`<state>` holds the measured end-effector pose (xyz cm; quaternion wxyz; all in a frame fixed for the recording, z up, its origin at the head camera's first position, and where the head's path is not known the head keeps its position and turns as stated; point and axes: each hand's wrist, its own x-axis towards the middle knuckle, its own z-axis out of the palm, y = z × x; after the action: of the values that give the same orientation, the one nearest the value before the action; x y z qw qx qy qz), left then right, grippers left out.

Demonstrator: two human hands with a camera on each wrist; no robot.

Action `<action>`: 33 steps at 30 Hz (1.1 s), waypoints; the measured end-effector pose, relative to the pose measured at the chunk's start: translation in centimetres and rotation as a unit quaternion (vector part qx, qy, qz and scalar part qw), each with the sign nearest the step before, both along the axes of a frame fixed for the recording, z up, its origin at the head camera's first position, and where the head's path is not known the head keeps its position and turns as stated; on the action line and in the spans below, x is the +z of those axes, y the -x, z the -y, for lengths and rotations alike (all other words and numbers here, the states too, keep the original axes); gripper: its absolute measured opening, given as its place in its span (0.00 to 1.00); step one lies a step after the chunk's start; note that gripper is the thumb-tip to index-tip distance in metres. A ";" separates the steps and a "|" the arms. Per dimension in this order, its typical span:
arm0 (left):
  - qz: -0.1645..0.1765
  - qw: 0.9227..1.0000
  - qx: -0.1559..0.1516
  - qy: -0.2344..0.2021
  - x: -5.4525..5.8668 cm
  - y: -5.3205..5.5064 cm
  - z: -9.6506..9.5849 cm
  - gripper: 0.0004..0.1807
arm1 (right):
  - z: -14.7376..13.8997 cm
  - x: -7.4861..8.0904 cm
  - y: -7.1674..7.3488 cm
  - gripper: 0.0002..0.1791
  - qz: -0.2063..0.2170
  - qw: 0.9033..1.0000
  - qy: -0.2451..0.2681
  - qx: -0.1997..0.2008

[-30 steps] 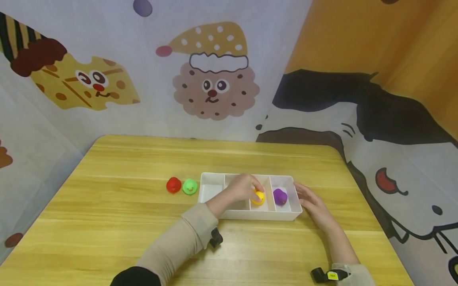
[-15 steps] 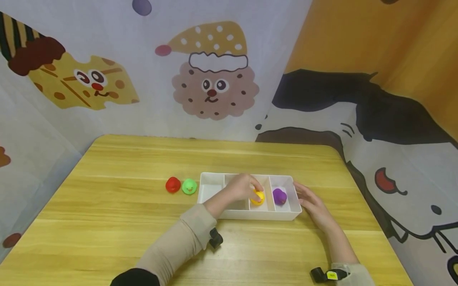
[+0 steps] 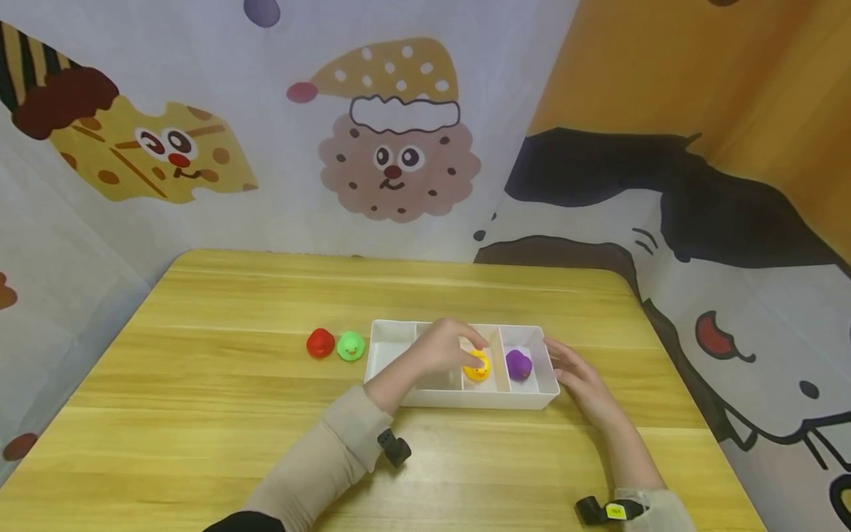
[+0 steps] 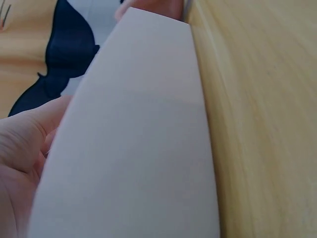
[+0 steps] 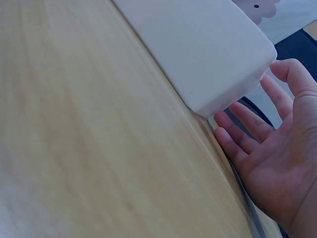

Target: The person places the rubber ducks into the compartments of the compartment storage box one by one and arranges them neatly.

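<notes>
A yellow toy duck (image 3: 477,366) sits in one compartment of a white divided box (image 3: 465,400). My left hand (image 3: 444,347) is over the box, thumb and forefinger spread apart around the duck's upper side; whether the thumb still touches it is hard to tell. In the right-end compartment lies a purple toy duck (image 3: 518,365). My right hand (image 3: 585,380) rests its fingertips against the box's right end, fingers extended, as the right wrist view also shows. The left wrist view has the box's long side (image 4: 133,124) hiding most of the left fingers.
Left of the box, a red toy duck (image 3: 320,343) and a green toy duck (image 3: 350,346) stand side by side on the wooden table (image 3: 233,414). A cartoon-printed cloth (image 3: 279,222) hangs behind the table's far edge.
My left hand's thumb and forefinger have parted from the yellow duck, and the hand has shifted slightly back to the left. The right hand stays at the box's end.
</notes>
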<state>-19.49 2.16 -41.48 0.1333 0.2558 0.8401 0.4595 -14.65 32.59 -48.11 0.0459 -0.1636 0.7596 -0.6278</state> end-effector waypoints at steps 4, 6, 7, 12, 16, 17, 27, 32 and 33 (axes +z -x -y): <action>0.002 1.000 0.005 -0.028 0.5 -0.4 0.7 0.16 | 0.0 0.0 0.1 0.27 -0.002 1.000 0.004 0.003; 0.000 0.999 0.010 -0.040 0.7 -0.6 1.1 0.16 | -0.1 -0.1 0.1 0.27 -0.004 1.000 0.007 0.005; -0.004 0.999 0.013 -0.042 0.8 -0.7 1.3 0.16 | -0.1 -0.1 0.1 0.27 -0.005 1.000 0.008 0.006; -0.019 0.998 0.036 -0.051 1.6 -1.3 2.4 0.15 | -0.1 0.0 0.1 0.27 0.000 1.000 0.009 0.005; -0.025 0.996 0.053 -0.065 2.0 -1.8 3.4 0.14 | 0.0 0.0 0.1 0.27 0.002 1.000 0.012 0.006; -0.026 0.996 0.056 -0.070 2.1 -1.9 3.7 0.14 | 0.0 -0.1 0.1 0.27 0.001 1.000 0.012 0.006; -0.060 0.988 0.108 -0.096 2.3 -3.0 6.7 0.14 | -0.1 -0.1 0.0 0.27 -0.006 1.000 0.009 0.006; -0.054 0.983 0.132 -0.116 2.2 -3.4 8.4 0.14 | -0.1 -0.2 0.1 0.27 -0.004 1.000 0.008 0.006; -0.052 0.982 0.138 -0.117 2.2 -3.5 8.8 0.14 | -0.1 -0.2 0.1 0.27 -0.004 1.000 0.008 0.006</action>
<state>-16.00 -6.62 -39.28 -0.0063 0.1752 0.8133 0.5547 -14.71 32.70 -48.30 0.0451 -0.1710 0.7535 -0.6332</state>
